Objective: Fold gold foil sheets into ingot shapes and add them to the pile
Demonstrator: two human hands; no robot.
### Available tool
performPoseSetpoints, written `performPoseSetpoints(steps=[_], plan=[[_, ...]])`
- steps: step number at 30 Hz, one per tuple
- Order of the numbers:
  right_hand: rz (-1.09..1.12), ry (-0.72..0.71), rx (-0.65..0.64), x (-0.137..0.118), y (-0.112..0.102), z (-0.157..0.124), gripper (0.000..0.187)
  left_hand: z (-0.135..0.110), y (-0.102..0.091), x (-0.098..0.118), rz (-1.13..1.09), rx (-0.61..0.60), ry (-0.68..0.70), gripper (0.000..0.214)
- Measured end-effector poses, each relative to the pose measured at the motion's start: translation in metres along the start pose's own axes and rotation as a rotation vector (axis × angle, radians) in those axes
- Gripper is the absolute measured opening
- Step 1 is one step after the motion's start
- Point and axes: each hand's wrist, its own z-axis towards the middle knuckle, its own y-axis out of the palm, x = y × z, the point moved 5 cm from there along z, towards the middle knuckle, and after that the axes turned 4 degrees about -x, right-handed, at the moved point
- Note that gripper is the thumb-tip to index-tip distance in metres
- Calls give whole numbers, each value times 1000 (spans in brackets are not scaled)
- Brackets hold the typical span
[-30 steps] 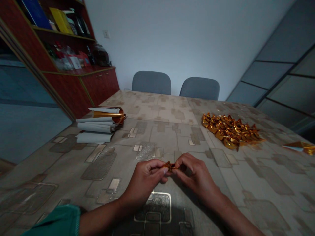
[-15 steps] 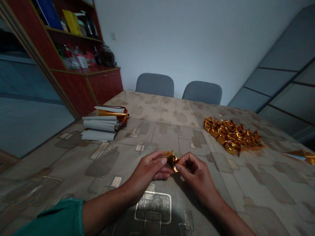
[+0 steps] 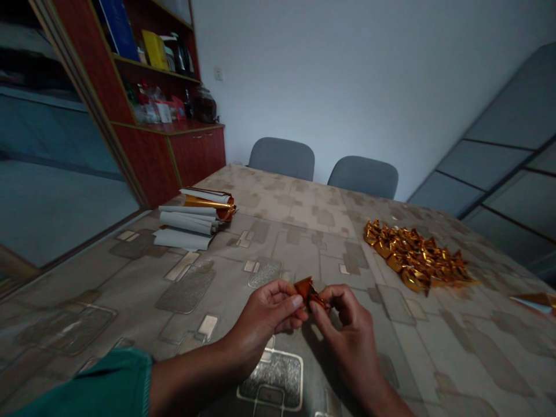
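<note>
Nearest to me at the lower left is the green sleeve [image 3: 108, 385], and out of it the left forearm reaches forward over the patterned tablecloth [image 3: 299, 243]. I have both hands around one small piece of folded gold foil [image 3: 304, 285], just above the near part of the table, at about the middle of my view. The left hand [image 3: 271, 307] pinches its left side between thumb and fingers; the right hand [image 3: 345, 321] grasps its right side the same way, thumb toward me. The foil stands up in a point between them, but my fingertips hide its lower folds. Farther out to the right, well apart from the hands, I see a gold-and-white sheet [image 3: 536, 302] at the edge of my view, and left of it a cluster of folded gold pieces [image 3: 412, 252] packed close together. Across on the left lies a stack of curled sheets [image 3: 189, 223], pale side mostly showing, with some gold. Beyond the far edge I make out two grey chair backs, the left one [image 3: 282, 156] and the right one [image 3: 364, 175], then a reddish cabinet [image 3: 197, 153] and a plain wall [image 3: 330, 75].
</note>
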Motion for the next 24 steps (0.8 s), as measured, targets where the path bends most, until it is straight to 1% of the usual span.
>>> performPoseSetpoints(steps=[8,11,16,18,20,22,24], plan=[[-12,-14,19,-5,1,-1,11,2,0,-4,-16,-5,-26,44],[-22,-41,6,-8,2,-3,10,3,0,-4,-19,-24,-32,43],[-89,-128,16,-13,4,-4,12,3,1,-6,-49,-78,-57,40],[-88,-128,6,-14,4,-4,13,3,2,-7,-54,-99,-69,39],[-20,-97,-36,-14,3,-5,12,4,3,-7,-80,-127,-84,38],[138,-38,-89,-12,2,-6,9,4,5,-5,-135,-166,-109,39],[313,61,-116,-7,0,-5,16,4,7,-4,-197,-219,-146,38]])
